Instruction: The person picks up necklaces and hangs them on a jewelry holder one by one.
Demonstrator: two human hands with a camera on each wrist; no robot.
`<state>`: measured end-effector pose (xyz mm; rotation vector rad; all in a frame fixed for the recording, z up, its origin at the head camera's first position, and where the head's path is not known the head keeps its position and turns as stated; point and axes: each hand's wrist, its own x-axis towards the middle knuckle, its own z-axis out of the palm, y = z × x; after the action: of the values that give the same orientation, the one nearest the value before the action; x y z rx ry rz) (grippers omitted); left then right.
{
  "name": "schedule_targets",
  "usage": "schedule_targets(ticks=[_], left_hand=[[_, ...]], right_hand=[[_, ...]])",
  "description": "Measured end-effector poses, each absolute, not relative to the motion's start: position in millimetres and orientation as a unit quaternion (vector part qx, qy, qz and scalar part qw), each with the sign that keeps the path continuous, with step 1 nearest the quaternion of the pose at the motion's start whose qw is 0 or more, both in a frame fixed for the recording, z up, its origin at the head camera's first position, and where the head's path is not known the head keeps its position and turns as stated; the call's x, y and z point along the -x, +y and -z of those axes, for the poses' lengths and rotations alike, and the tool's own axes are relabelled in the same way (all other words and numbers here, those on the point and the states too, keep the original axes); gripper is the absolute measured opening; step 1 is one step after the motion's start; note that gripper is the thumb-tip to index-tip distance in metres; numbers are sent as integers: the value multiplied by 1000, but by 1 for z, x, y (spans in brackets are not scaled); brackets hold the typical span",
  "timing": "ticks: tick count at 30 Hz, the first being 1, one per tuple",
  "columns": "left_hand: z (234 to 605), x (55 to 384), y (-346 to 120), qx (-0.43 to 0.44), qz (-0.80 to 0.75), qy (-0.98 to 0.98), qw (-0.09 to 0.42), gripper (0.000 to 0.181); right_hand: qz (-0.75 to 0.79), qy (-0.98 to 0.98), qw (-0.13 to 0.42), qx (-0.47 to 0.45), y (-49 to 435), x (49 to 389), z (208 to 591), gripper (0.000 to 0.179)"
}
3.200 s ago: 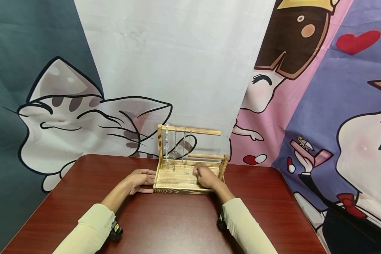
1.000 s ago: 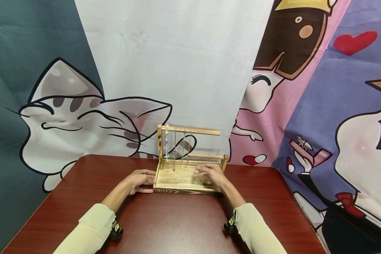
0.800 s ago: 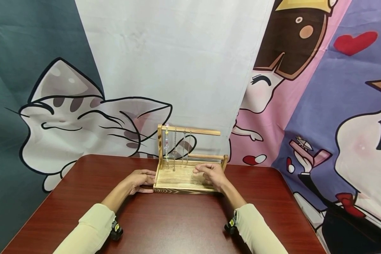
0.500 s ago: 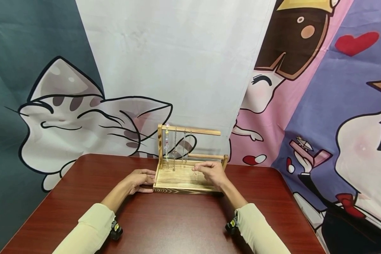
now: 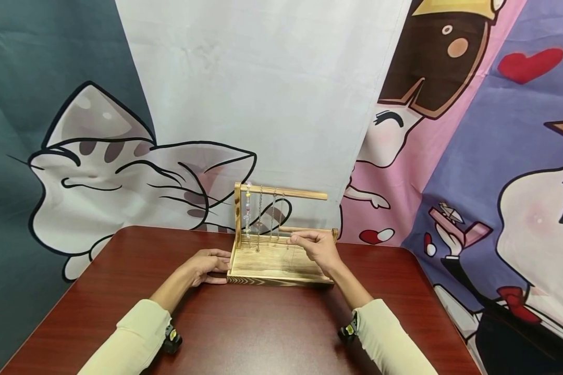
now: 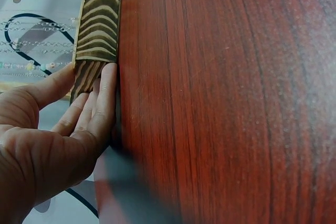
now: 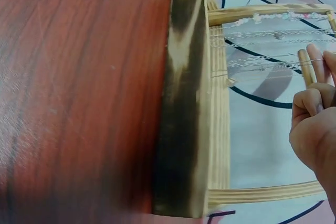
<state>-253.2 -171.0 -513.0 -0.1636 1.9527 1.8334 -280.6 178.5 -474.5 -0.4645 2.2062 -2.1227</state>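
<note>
A wooden jewelry stand (image 5: pixel 281 282) with a shallow tray and two bars sits on the table. My left hand (image 5: pixel 205 266) holds its left end; in the left wrist view the thumb meets the tray's rim and the fingers lie along the lower side. Over the right part of the tray, my right hand (image 5: pixel 320 251) pinches a thin necklace (image 5: pixel 288 247) that dangles from the fingertips. From the upper bar (image 5: pixel 305 194) hang a beaded necklace (image 5: pixel 247 213) and several chain necklaces (image 5: pixel 260 208). The lower bar (image 5: pixel 305 229) runs behind my right hand.
The reddish-brown table (image 5: pixel 267 328) reaches out on both sides and in front of the stand. A cloth backdrop (image 5: pixel 272 94) with cartoon figures hangs right behind the table's far edge.
My right hand has risen from the tray and now lifts the thin necklace that lay there. It has also shifted slightly away from me. My left hand stays at the stand's end.
</note>
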Motion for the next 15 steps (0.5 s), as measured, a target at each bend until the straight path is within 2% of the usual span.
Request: schedule_targets(ticks=[15], left_hand=[[513, 254, -171, 60, -665, 708, 228, 62]], right_hand=[[688, 713, 6, 137, 188, 281, 440, 25]])
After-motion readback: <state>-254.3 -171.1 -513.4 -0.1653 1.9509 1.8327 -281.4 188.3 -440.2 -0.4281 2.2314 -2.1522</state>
